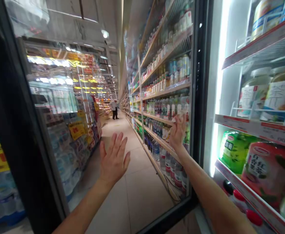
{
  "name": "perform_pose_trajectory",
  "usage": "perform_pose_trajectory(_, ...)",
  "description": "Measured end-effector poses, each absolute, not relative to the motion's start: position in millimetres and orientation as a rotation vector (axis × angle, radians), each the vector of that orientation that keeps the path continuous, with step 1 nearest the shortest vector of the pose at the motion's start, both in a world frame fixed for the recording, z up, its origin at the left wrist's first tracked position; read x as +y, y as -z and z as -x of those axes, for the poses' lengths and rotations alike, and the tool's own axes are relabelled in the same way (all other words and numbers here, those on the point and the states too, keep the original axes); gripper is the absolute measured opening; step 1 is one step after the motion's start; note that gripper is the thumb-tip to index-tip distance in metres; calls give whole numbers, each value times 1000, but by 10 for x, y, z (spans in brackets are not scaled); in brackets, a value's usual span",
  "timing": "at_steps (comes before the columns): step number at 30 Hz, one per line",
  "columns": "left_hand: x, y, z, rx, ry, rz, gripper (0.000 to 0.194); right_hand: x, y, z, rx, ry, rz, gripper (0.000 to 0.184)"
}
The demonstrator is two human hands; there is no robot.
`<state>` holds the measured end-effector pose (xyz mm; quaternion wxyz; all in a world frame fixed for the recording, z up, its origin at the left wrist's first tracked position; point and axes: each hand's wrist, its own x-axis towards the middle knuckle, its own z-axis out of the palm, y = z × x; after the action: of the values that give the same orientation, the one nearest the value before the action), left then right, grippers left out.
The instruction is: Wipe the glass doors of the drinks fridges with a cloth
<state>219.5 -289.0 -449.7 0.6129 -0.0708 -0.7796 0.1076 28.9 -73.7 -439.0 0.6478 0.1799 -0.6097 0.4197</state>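
Note:
My left hand (pixel 113 159) is raised before the glass pane of a black-framed cooler door (pixel 202 81), its fingers stretched out and holding nothing. Whether its palm touches the glass I cannot tell. Farther right, my right hand (pixel 178 133) is at the pane near the frame's upright, with its fingers curled together. A small white bit shows by its fingertips, too blurred to name. The door stands swung away from the lit cooler, whose shelf (pixel 240 122) carries juice bottles (pixel 254 92), with a green drink pack (pixel 235 149) and a red drink pack (pixel 266 172) below.
Through the glass appear a tiled aisle floor (pixel 132 182) and long shelves of bottles (pixel 167 84). Stacked water packs (pixel 67 169) with yellow price signs stand at left. A person (pixel 114 110) is far down the aisle. A dark cable (pixel 170 188) lies by the lower shelf.

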Motion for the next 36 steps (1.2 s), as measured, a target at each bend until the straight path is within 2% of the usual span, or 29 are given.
perform_pose_trajectory(4,-2928,4408,-2231,-1807,-250,174,65,-941,4358,-478,-1424,-677,-746,40)
perform_pose_trajectory(10,-3030,4135,-2293,-1787,-260,110,66,-698,4113,-281,-1346,-994,-311,44)
perform_pose_trajectory(16,-3084,4048,-2309,-1807,-280,117,65,-847,4090,-402,-1434,-708,-652,43)
perform_pose_trajectory(21,-3146,3991,-2355,-1795,-294,101,63,-785,3848,-319,-1303,-986,-320,43)
perform_pose_trajectory(27,-3233,3921,-2414,-1800,-271,83,59,-1103,3812,-583,-1393,-648,-771,43)
perform_pose_trajectory(29,-3306,3888,-2458,-1792,-282,66,59,-1037,3752,-538,-1390,-677,-738,42)
perform_pose_trajectory(33,-3422,3825,-2547,-1779,-282,35,60,-944,3550,-447,-1288,-955,-368,43)
perform_pose_trajectory(36,-3455,3797,-2578,-1770,-257,26,60,-1219,3553,-685,-1329,-806,-536,43)
